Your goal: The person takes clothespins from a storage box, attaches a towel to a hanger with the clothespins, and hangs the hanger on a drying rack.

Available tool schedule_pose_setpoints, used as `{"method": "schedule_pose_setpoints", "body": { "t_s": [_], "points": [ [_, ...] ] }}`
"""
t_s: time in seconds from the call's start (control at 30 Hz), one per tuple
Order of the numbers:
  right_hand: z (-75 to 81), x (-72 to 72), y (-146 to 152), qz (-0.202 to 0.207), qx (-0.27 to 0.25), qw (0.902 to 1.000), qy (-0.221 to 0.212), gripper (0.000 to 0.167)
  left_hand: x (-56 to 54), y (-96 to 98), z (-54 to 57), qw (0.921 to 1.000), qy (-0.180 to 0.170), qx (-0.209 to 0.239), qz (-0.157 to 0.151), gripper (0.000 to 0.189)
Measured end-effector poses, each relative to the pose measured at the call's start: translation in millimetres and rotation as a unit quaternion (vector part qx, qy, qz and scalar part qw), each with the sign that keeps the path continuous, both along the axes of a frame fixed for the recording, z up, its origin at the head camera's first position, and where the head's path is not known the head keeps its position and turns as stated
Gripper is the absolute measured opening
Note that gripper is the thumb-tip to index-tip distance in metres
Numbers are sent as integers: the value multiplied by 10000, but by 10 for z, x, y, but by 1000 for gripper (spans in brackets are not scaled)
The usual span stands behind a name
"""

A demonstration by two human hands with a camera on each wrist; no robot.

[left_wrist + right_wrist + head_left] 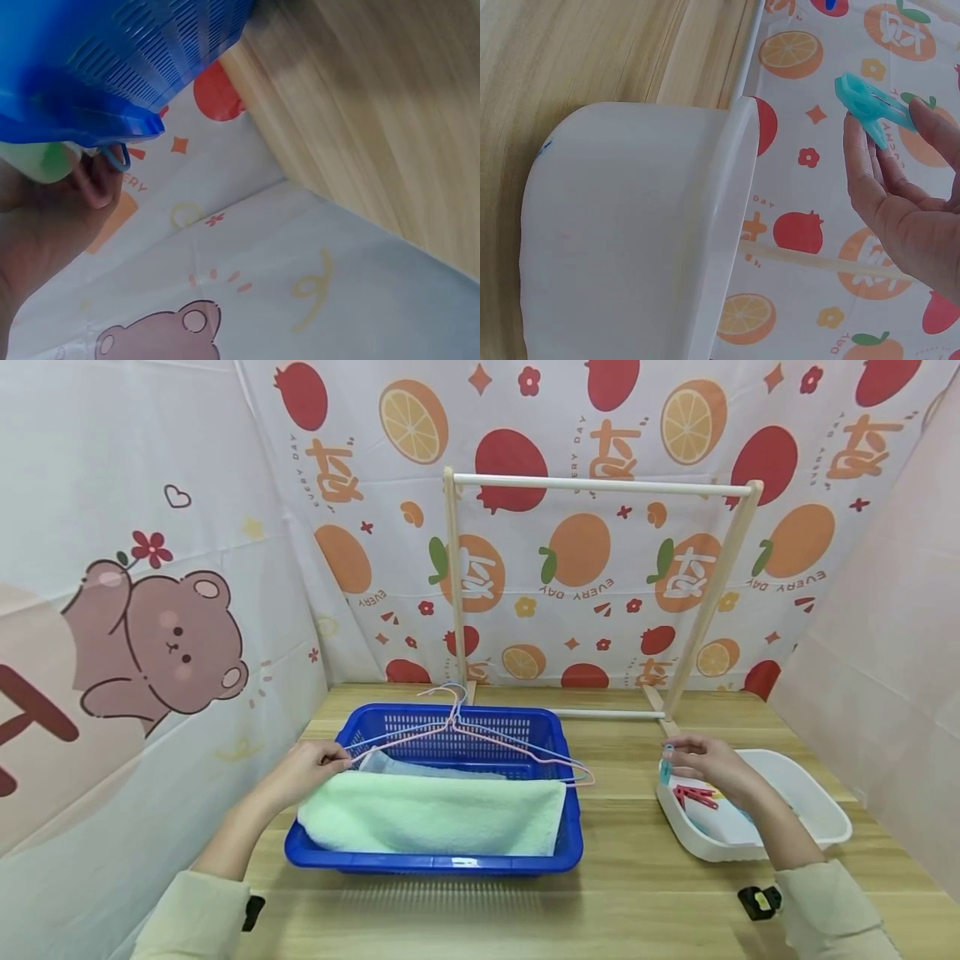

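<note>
My right hand (708,764) pinches a teal clothespin (866,101) between thumb and fingers, held above the white tray's near left side. In the right wrist view the clothespin's handles sit between the thumb and fingertips. My left hand (318,764) grips the left end of a pink clothes hanger (517,746) at the basket's left side. A light green towel (435,814) hangs folded over the hanger's lower bar, its lower part in the blue basket (442,862). A blue clothes hanger (405,729) lies just behind the pink one, its end (118,157) beside my left fingers.
The white tray (836,831) at right holds red clothespins (696,797) and other small items. Inside the basket, a pale blue cloth (420,768) lies behind the towel. A wooden rack (453,568) with a white rail (600,485) stands at the back, before a fruit-printed curtain.
</note>
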State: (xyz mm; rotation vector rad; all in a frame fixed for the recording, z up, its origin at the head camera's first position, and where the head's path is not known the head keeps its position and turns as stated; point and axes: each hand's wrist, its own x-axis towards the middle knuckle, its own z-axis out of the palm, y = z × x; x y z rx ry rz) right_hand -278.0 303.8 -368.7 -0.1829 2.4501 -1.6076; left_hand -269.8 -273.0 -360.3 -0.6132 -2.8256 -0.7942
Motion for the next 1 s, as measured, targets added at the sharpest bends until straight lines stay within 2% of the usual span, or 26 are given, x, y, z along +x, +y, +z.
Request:
{"method": "schedule_pose_setpoints", "body": {
  "t_s": [0.23, 0.4, 0.5, 0.63, 0.73, 0.9, 1.0],
  "points": [
    [8, -7, 20, -45, 61, 10000, -30, 55, 17, 7, -29, 9970, 188, 649, 374, 19],
    [18, -4, 34, -7, 63, 10000, -20, 55, 59, 19, -1, 9940, 97, 920, 580, 23],
    [17, -3, 39, -20, 46, 10000, 4, 52, 70, 12, 10, 9937, -4, 974, 558, 26],
    [18, 3, 24, -32, -44, 10000, 20, 53, 79, -15, 1, 9880, -173, 1505, 290, 22],
    [18, 11, 9, 10, -94, 10000, 11, 54, 100, -23, 4, 9828, -206, 1821, 247, 20],
    [4, 13, 5, -15, -80, 10000, 4, 50, 140, 10, 30, 9837, 62, 1726, 495, 21],
    [-6, 8, 1, -5, -115, 9999, 32, 49, 157, 26, 31, 9831, 54, 1720, 631, 22]
  ]
}}
